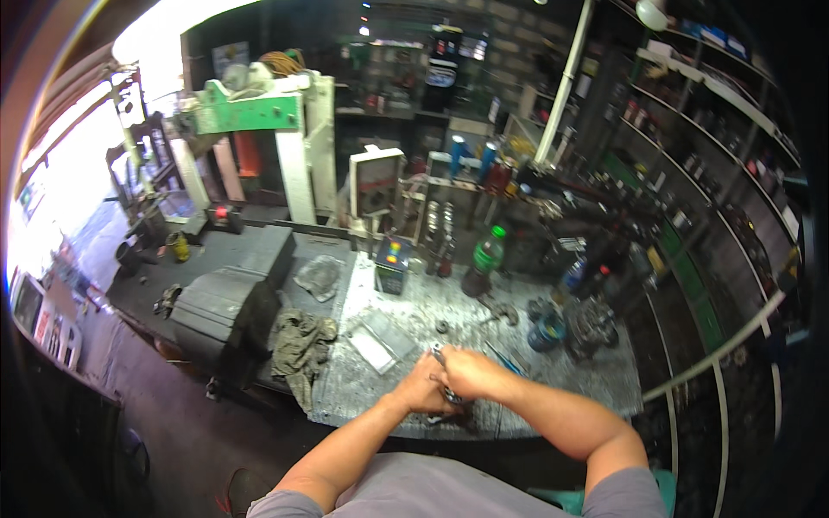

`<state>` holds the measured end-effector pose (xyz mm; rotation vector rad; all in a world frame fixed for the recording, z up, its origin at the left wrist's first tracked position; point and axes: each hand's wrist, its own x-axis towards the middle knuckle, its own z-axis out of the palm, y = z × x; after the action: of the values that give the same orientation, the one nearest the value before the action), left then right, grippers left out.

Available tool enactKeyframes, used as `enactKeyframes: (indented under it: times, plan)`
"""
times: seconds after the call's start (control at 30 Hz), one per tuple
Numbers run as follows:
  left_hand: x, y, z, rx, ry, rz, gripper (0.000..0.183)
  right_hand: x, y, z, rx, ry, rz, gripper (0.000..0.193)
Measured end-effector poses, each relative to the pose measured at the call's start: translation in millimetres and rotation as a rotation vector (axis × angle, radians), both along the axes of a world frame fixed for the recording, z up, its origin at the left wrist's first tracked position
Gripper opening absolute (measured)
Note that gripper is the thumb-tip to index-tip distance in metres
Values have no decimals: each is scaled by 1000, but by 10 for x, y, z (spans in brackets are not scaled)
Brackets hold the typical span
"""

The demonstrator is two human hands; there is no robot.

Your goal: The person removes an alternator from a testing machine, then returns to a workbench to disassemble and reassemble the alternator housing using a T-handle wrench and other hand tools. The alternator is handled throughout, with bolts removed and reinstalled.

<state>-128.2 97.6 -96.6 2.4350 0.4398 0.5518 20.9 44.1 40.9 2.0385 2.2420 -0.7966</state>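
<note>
My left hand and my right hand meet over the near edge of a metal-topped workbench. The right hand is closed round a shiny metal tool, perhaps a ratchet; its end sticks up between the hands. Under the right hand shows a round dark metal piece. The left hand's fingers curl in against the tool and piece; what exactly they grip is hidden. Just right of the hands lie teal-handled pliers. Ahead sits a shallow clear plastic tray.
A green-capped bottle of dark liquid, a small box and a blue container stand farther back. Left are a crumpled rag and a bench vise. A dark metal part lies right. Shelves line the right side.
</note>
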Motion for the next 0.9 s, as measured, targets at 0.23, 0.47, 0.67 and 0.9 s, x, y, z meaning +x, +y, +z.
enactKeyframes:
  times: [0.23, 0.47, 0.67, 0.9]
  plan:
    - [-105, -45, 79, -3, 38, 69, 144, -37, 63, 451, 80, -399, 629, 25]
    - [-113, -79, 86, -76, 4, 117, 143, 398, 73, 548, 124, -211, 147, 21]
    - [-124, -85, 164, -61, 58, 128, 136, 299, 20, 333, 163, -166, 152, 22]
    - [-32, -355, 401, -18, 154, 315, 138, 225, 171, 132, -15, -47, -40, 29]
